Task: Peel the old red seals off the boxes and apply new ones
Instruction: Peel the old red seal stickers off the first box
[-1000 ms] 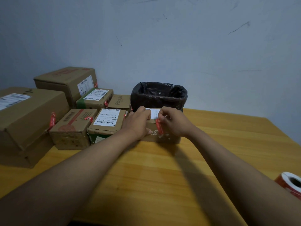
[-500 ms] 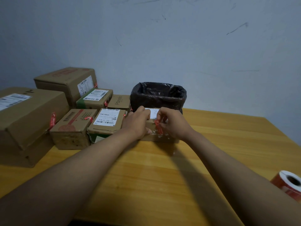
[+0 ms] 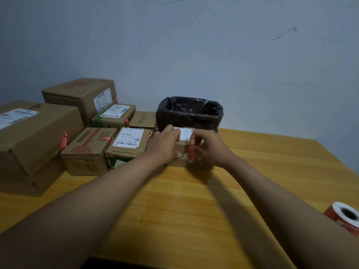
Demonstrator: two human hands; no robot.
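A small cardboard box [image 3: 186,162] with a white label on top sits on the wooden table in front of the bin. My left hand [image 3: 165,144] grips its left top edge and holds it still. My right hand [image 3: 209,148] pinches the upper end of a red seal [image 3: 191,152] on the box's front face; the seal's top is lifted off the cardboard and its lower part still sticks. A roll of new red seals [image 3: 343,216] lies at the right edge of the table.
A black-lined bin [image 3: 189,113] stands behind the box against the wall. Several cardboard boxes [image 3: 87,150] with red seals crowd the table's left side, the largest [image 3: 33,136] at far left. Bare wooden tabletop [image 3: 194,206] lies between my arms.
My right hand has shifted slightly left and up, lifting the seal's top end away from the box. The left hand has stayed on the box.
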